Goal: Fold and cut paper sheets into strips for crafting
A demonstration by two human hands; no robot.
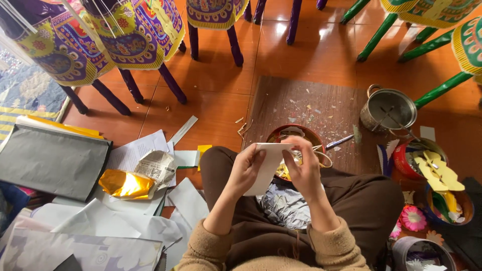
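White paper strip (265, 168) held over lap, between both hands. Left hand (244, 170) fingers closed on lower edge; right hand (303, 169) fingers pinch top edge, keeping strip taut. Red bowl (296, 136) just beyond, on wooden board (311, 108). Crumpled foil (285, 206) on lap.

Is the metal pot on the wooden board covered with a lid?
No, the metal pot stands open on the wooden board, its inside in plain view.

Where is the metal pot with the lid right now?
In the head view, the metal pot stands on the floor at upper right, beside the brown board and just above the red container of yellow paper cutouts.
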